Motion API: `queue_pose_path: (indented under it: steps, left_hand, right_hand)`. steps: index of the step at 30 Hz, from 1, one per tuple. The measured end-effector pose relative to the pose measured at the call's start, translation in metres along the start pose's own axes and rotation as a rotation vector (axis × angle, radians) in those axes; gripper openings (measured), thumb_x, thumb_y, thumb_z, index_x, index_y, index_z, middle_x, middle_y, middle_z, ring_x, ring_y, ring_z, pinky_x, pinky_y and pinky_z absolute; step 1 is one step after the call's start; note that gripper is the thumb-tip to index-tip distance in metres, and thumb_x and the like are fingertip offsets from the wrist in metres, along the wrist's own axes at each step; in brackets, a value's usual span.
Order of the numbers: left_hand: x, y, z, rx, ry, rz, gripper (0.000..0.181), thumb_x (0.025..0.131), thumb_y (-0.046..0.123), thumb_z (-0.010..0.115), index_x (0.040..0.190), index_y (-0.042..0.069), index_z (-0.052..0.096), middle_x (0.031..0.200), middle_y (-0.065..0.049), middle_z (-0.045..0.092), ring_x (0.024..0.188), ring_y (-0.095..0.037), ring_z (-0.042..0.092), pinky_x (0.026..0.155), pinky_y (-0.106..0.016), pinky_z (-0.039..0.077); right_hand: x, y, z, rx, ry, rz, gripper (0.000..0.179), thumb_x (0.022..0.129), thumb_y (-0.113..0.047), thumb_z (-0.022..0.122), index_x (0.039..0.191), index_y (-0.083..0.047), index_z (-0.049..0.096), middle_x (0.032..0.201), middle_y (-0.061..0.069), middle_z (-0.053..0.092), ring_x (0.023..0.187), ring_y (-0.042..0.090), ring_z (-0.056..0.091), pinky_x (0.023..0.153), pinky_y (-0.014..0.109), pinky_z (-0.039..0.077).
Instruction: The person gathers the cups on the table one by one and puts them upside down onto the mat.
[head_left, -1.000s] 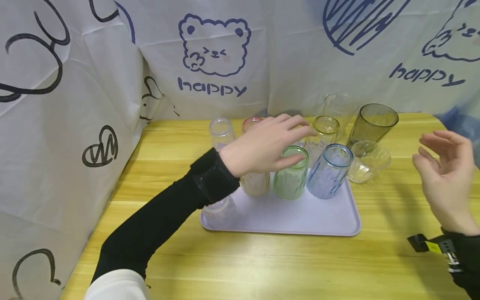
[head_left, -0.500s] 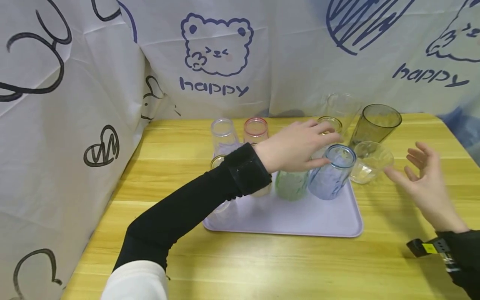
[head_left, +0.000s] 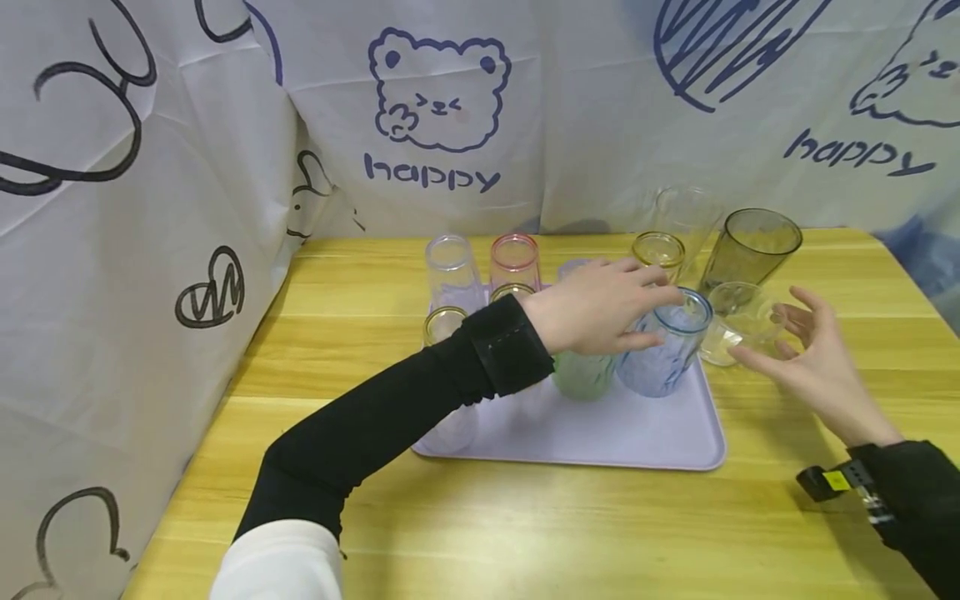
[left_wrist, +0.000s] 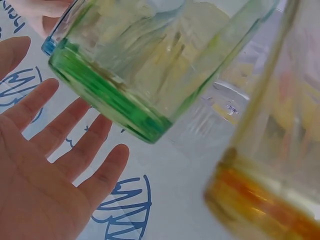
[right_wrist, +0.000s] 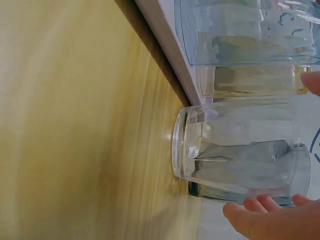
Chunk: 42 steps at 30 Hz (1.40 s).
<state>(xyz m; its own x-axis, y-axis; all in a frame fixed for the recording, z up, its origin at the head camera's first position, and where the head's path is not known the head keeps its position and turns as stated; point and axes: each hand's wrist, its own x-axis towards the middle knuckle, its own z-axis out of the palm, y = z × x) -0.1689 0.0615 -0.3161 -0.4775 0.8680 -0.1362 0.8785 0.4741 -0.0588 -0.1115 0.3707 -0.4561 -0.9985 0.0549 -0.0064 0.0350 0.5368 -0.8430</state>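
Over the glasses on the tray, my left hand (head_left: 607, 307) hovers with spread fingers, its fingertips at the rim of the upside-down blue glass (head_left: 660, 354). Below it, the green glass (head_left: 585, 377) is partly covered. In the left wrist view the palm (left_wrist: 45, 185) lies open beside the green glass (left_wrist: 120, 85), holding nothing. My right hand (head_left: 817, 362) is at the right side of a short clear glass (head_left: 723, 342), thumb and fingers apart around its near side. In the right wrist view its fingers (right_wrist: 250, 212) are close to the clear glass (right_wrist: 240, 140); contact is unclear.
The lilac tray (head_left: 600, 437) also bears several upturned glasses, including a red-rimmed one (head_left: 515, 254) and a clear one (head_left: 450, 258). A tall smoky glass (head_left: 750, 250) and a tall clear glass (head_left: 686, 212) stand behind the short one. A printed cloth (head_left: 600, 125) hangs behind.
My left hand has moved right, from over the green glass toward the blue one. My right hand has come left to the short clear glass. The glasses have stayed put.
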Motion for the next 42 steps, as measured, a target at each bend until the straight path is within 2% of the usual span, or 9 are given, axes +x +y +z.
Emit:
queue_pose_path:
  steps: [2, 4, 6, 23, 26, 29, 32, 36, 42]
  left_hand:
    - [0.0, 0.0, 0.001, 0.003, 0.006, 0.002, 0.058, 0.103, 0.053, 0.046, 0.155, 0.028, 0.036, 0.159, 0.001, 0.04, 0.144, -0.022, 0.043, 0.119, -0.042, 0.041]
    - [0.0, 0.001, 0.001, 0.002, 0.008, 0.001, 0.058, 0.103, 0.053, 0.046, 0.155, 0.028, 0.037, 0.159, 0.001, 0.04, 0.144, -0.022, 0.043, 0.118, -0.041, 0.042]
    - [0.0, 0.001, 0.002, 0.0, 0.009, -0.001, 0.058, 0.103, 0.053, 0.047, 0.155, 0.028, 0.036, 0.159, 0.0, 0.04, 0.144, -0.022, 0.044, 0.118, -0.041, 0.042]
    - [-0.003, -0.003, 0.008, -0.027, 0.006, -0.024, 0.059, 0.102, 0.053, 0.05, 0.154, 0.028, 0.039, 0.149, 0.003, 0.049, 0.133, -0.019, 0.054, 0.109, -0.035, 0.049]
    - [-0.006, -0.004, 0.006, -0.044, 0.012, -0.034, 0.058, 0.102, 0.053, 0.05, 0.154, 0.029, 0.039, 0.151, 0.004, 0.048, 0.135, -0.018, 0.052, 0.112, -0.036, 0.047]
    - [-0.011, -0.006, 0.004, -0.08, 0.046, -0.034, 0.057, 0.101, 0.051, 0.053, 0.152, 0.027, 0.042, 0.152, 0.003, 0.048, 0.137, -0.019, 0.051, 0.114, -0.036, 0.045]
    - [-0.018, -0.009, 0.001, -0.097, 0.092, -0.037, 0.055, 0.102, 0.048, 0.053, 0.15, 0.025, 0.044, 0.15, 0.001, 0.05, 0.136, -0.019, 0.052, 0.115, -0.035, 0.044]
    - [-0.031, -0.015, -0.003, -0.113, 0.17, -0.062, 0.053, 0.102, 0.046, 0.053, 0.15, 0.023, 0.046, 0.148, 0.002, 0.052, 0.135, -0.017, 0.052, 0.115, -0.032, 0.043]
    - [-0.054, -0.018, -0.012, -0.209, 0.304, -0.113, 0.052, 0.102, 0.043, 0.054, 0.149, 0.021, 0.047, 0.149, 0.001, 0.051, 0.133, -0.017, 0.052, 0.113, -0.031, 0.045]
  right_hand:
    - [-0.001, -0.017, 0.002, 0.013, -0.003, 0.027, 0.105, 0.093, -0.03, 0.073, 0.161, -0.031, -0.006, 0.169, 0.022, 0.009, 0.156, 0.035, 0.016, 0.125, 0.051, 0.026]
    - [0.0, -0.03, 0.006, -0.015, 0.015, 0.036, 0.106, 0.092, -0.032, 0.074, 0.162, -0.024, -0.005, 0.167, 0.026, 0.014, 0.154, 0.039, 0.02, 0.124, 0.053, 0.028]
    - [0.002, -0.04, 0.008, 0.007, 0.019, 0.039, 0.107, 0.091, -0.028, 0.076, 0.162, -0.017, -0.004, 0.164, 0.031, 0.016, 0.15, 0.048, 0.021, 0.12, 0.066, 0.023]
    - [0.02, -0.038, 0.023, -0.057, 0.056, 0.075, 0.11, 0.087, -0.036, 0.079, 0.16, -0.002, 0.005, 0.159, 0.035, 0.026, 0.142, 0.053, 0.032, 0.109, 0.068, 0.037]
    - [0.02, -0.038, 0.023, -0.042, 0.076, 0.085, 0.106, 0.087, -0.035, 0.078, 0.16, -0.002, 0.008, 0.158, 0.033, 0.029, 0.142, 0.049, 0.035, 0.11, 0.055, 0.045]
    - [0.014, -0.04, 0.021, -0.037, 0.129, 0.092, 0.1, 0.089, -0.034, 0.077, 0.159, -0.003, 0.013, 0.153, 0.025, 0.036, 0.136, 0.039, 0.041, 0.098, 0.022, 0.05]
    - [0.006, -0.044, 0.016, -0.003, 0.214, 0.087, 0.093, 0.089, -0.031, 0.076, 0.158, -0.007, 0.019, 0.137, -0.001, 0.046, 0.124, 0.017, 0.047, 0.083, 0.003, 0.041]
    - [-0.003, -0.056, 0.01, 0.134, 0.365, 0.034, 0.081, 0.087, -0.016, 0.077, 0.152, -0.017, 0.028, 0.119, -0.023, 0.044, 0.115, -0.002, 0.045, 0.101, 0.01, 0.04]
    - [-0.009, -0.062, 0.003, 0.259, 0.585, -0.244, 0.077, 0.085, -0.005, 0.077, 0.148, -0.021, 0.036, 0.136, -0.005, 0.05, 0.131, 0.011, 0.048, 0.117, 0.024, 0.037]
